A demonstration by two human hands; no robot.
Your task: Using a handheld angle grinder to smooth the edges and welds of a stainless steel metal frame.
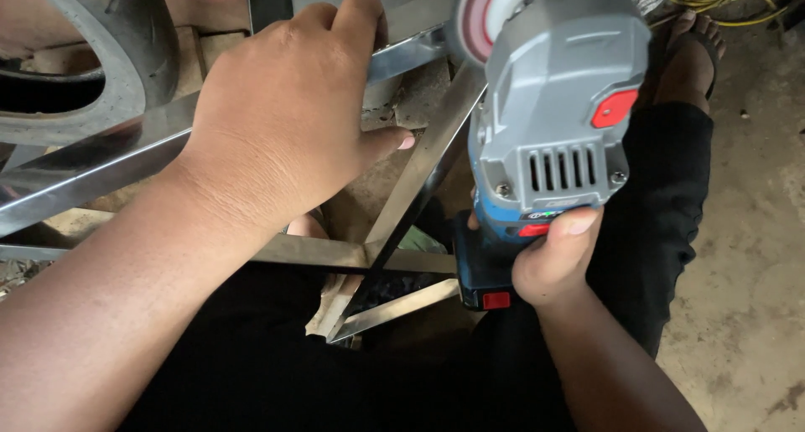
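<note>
**Head view: grinder held at a steel frame**

Head camera looks down on a polished steel frame [419,168] of flat bars, and everything else is placed from it. The left hand [285,113] lies over the frame's upper bar, fingers curled over its far edge and thumb stretched along the near side, so it is clamped on the metal. The right hand [558,260] is closed round the blue body of a cordless grinder [553,122], thumb pressed on the casing just below the grey vented head. The grinder stands to the right of the frame, its disc [480,17] at the frame's top right corner, near where two bars meet; whether the disc touches the steel cannot be told.

Above and left of the frame lies a tyre [101,59]. Beyond the frame's right side a sandalled foot [692,59] rests on the concrete floor [755,273], with yellow wires [729,0] past it.

As a judgement, work here goes best with the holding fingers kept well back from the disc, the frame pinned firmly so it does not chatter, and the disc laid at a shallow angle with light, even pressure.
</note>
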